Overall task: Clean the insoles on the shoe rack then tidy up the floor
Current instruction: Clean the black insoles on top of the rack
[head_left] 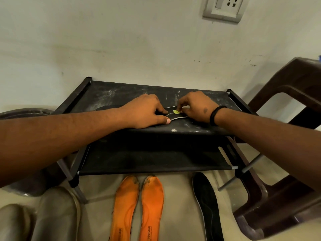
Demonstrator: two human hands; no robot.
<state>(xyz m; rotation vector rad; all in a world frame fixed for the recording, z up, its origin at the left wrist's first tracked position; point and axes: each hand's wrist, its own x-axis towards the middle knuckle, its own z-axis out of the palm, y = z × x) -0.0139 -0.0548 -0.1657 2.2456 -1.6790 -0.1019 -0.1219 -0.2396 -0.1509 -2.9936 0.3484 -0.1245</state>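
Left hand (145, 112) pinning black insole (175, 117) flat on dusty shoe rack (121, 94), right hand (196, 106) pinching little yellow scrubber (176, 112) on it.

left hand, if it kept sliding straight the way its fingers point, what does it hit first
Most likely the small yellow-green piece pinched by the right hand on the black insole; the left hand points at it, though depth is unclear.

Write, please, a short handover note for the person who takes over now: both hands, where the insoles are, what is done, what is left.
Left hand: presses flat on the black insole on the shoe rack top shelf.
Right hand: pinches a small yellow-green thing against that insole; what it is, I cannot tell.
On the floor: two orange insoles, still stained, and another black insole.
Done: cannot tell.
Left: finish this insole, the others, the powder on the shelf, then the floor.
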